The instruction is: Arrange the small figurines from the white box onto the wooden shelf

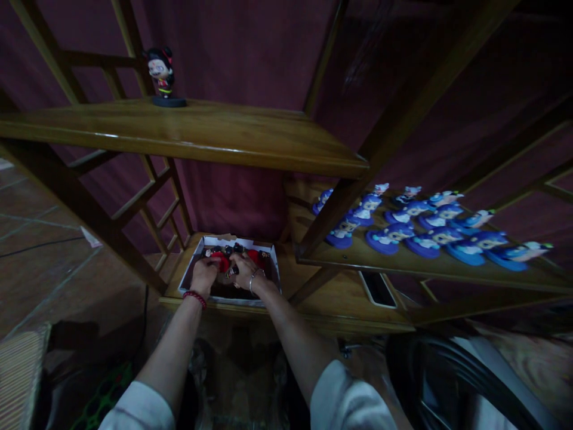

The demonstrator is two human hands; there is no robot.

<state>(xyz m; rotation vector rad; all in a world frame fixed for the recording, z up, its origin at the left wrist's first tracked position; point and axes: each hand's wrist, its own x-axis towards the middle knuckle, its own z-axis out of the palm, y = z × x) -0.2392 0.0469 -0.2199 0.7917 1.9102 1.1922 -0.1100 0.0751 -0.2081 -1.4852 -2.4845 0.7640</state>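
Note:
A shallow white box [276, 270] with a brown inside sits on the low wooden shelf, holding several small red and black figurines. My left hand [205, 276], with a red beaded bracelet, reaches in from the left, its fingers closed on a red figurine [221, 261]. Close beside it, my right hand [245, 272], wearing a silver bracelet, is curled round a black figurine [232, 272], partly covered by the fingers. Another red figurine [256, 258] lies behind the right hand, towards the box's right side. Dim light blurs the small details.
One black-haired figurine [162, 74] stands on the upper shelf [215, 134] above my hands. Several blue figurines [389, 236] line the shelf at right. A white-edged tablet-like object [378, 289] lies beneath them. A dark rounded object [430, 370] stands at lower right.

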